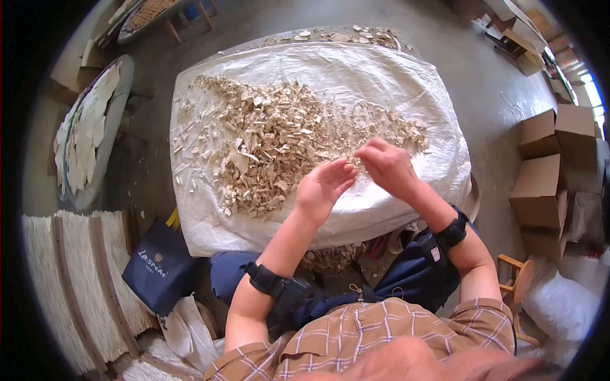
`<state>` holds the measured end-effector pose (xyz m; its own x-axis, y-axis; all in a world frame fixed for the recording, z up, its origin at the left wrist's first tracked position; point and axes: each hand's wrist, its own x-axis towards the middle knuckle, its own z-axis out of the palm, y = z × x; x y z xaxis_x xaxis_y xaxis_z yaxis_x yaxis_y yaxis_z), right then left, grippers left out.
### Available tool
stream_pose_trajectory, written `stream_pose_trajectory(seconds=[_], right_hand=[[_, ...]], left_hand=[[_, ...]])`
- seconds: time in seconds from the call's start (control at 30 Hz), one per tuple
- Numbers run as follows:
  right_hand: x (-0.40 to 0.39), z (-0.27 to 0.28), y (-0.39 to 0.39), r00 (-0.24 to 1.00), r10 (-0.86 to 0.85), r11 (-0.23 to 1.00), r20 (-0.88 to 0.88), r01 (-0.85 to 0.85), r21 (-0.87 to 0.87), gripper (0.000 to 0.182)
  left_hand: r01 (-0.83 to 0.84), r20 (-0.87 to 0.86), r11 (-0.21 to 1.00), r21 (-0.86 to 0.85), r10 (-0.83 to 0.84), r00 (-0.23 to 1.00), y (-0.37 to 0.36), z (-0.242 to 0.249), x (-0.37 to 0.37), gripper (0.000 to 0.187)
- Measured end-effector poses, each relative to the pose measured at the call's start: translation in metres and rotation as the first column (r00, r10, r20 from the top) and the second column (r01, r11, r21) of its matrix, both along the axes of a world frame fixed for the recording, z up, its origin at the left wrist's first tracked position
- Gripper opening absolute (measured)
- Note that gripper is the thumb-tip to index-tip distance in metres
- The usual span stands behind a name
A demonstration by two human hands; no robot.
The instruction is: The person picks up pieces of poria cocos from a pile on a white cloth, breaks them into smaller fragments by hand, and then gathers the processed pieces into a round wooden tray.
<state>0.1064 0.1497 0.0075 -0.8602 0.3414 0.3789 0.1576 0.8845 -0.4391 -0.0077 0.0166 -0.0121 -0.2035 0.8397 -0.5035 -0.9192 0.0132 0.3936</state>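
Grey floor [470, 82], cardboard boxes [535, 181] far right. Head view: pale broken flakes [273, 136] heaped left of centre on the cloth-covered tabletop [406, 79], thinner scatter to the right. Left hand [322, 190] over the pile's near edge, grip loosely cupped. Right hand [391, 166] just beside it, grip drawn together (can't tell whether it pinches a flake).

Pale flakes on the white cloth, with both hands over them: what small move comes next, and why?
Probably lower the right hand to the pale flakes just beyond it: they lie spread more thinly than the main heap, so single pieces should be easier to pick out. The left hand, half open beside it, could perhaps receive them.
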Motion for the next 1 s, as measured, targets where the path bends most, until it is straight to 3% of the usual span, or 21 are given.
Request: stream_pose_trajectory(seconds=[0.03,0.17,0.27,0.5,0.7,1.0], right_hand=[[0.003,-0.003,0.010,0.997,-0.071,0.997,0.005,0.071,0.034,0.005],[0.026,-0.025,0.054,0.924,-0.216,0.975,0.317,0.219,0.026,0.008],[0.031,-0.040,0.058,0.930,-0.093,0.989,0.355,0.128,-0.075,0.007],[0.023,-0.060,0.052,0.931,-0.063,0.997,0.361,0.039,0.072,0.007],[0.022,-0.057,0.055,0.897,-0.161,0.983,0.411,0.108,0.149,0.007],[0.019,-0.064,0.052,0.929,-0.083,0.990,0.361,0.035,0.136,0.005]], left_hand=[[0.014,0.002,1.000,0.005,-0.014,1.000,0.001,0.000,-0.001,0.032],[-0.055,-0.027,0.998,0.024,0.056,0.998,-0.006,-0.005,-0.006,0.034],[-0.079,-0.053,0.997,0.008,0.080,0.995,-0.007,0.000,-0.008,0.034],[-0.091,-0.067,0.996,0.013,0.091,0.994,-0.004,0.001,-0.010,0.033],[-0.100,-0.073,0.995,0.025,0.101,0.992,-0.003,0.000,-0.011,0.034],[-0.090,-0.091,0.996,0.025,0.091,0.992,-0.003,0.002,-0.013,0.035]])
